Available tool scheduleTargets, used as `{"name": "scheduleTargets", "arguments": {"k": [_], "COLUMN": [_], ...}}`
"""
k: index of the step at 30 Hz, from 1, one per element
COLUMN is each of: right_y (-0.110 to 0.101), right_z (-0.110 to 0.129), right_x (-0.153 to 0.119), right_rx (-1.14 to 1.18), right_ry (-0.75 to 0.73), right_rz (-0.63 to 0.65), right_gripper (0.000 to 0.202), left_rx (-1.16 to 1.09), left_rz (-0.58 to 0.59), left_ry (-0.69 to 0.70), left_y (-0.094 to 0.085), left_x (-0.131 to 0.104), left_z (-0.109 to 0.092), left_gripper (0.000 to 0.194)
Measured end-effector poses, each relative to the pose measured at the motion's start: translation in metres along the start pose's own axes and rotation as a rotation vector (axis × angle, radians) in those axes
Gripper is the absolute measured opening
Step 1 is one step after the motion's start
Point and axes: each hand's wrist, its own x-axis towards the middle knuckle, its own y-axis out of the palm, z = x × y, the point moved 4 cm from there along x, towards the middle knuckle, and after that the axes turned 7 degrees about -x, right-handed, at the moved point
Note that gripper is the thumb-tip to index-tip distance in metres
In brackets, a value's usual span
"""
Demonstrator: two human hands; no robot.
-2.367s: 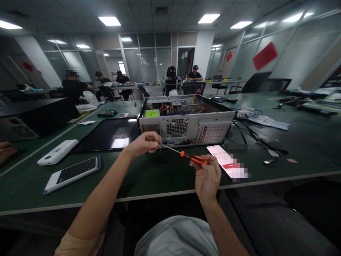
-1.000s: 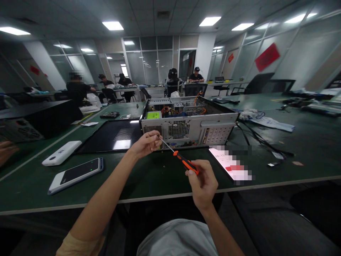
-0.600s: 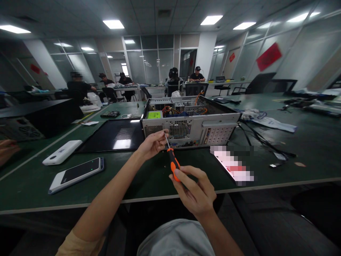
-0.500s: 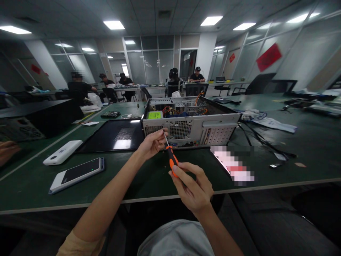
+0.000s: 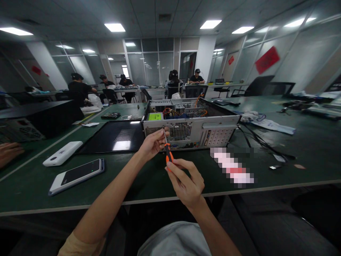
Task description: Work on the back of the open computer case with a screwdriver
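Note:
My right hand point(image 5: 188, 181) grips the lower end of an orange and black screwdriver point(image 5: 168, 153), whose thin shaft points up and away towards the computer case. At the shaft's tip, my left hand point(image 5: 151, 144) has its fingers pinched together close to the case's back panel; what lies between them is too small to make out. The open computer case point(image 5: 221, 121) lies on its side on the green table, its perforated metal back facing me. Inside it show cables and a power supply with a green label point(image 5: 155, 116).
A black side panel point(image 5: 109, 138) lies left of the case. Nearer me are a white power bank point(image 5: 62, 153) and a phone-like device point(image 5: 77, 176). Black cables point(image 5: 262, 142) and a blurred pink item point(image 5: 231, 167) lie to the right. Another person's hand point(image 5: 10, 153) rests at the left edge.
My right hand has moved slightly left and forward with the screwdriver, which now stands more upright. My left hand stays almost in place at the back panel.

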Motion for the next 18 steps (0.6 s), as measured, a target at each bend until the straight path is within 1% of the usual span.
{"name": "scheduleTargets", "arguments": {"k": [8,13,18], "right_y": [0.0045,0.0047,0.0046], "right_z": [-0.0015,-0.0033,-0.0023], "right_x": [0.0038,0.0055,0.0074], "right_rx": [0.023,0.036,0.023], "right_ry": [0.042,0.09,0.097], "right_rz": [-0.006,-0.004,0.003], "right_gripper": [0.044,0.042,0.034], "left_rx": [0.009,0.011,0.017], "left_rz": [-0.016,0.0,-0.012], "left_ry": [0.013,0.008,0.007], "left_y": [-0.0007,-0.0007,0.0011], "left_x": [0.0017,0.0022,0.0004], "left_z": [-0.0004,0.0,0.0002], "left_gripper": [0.029,0.027,0.025]}}
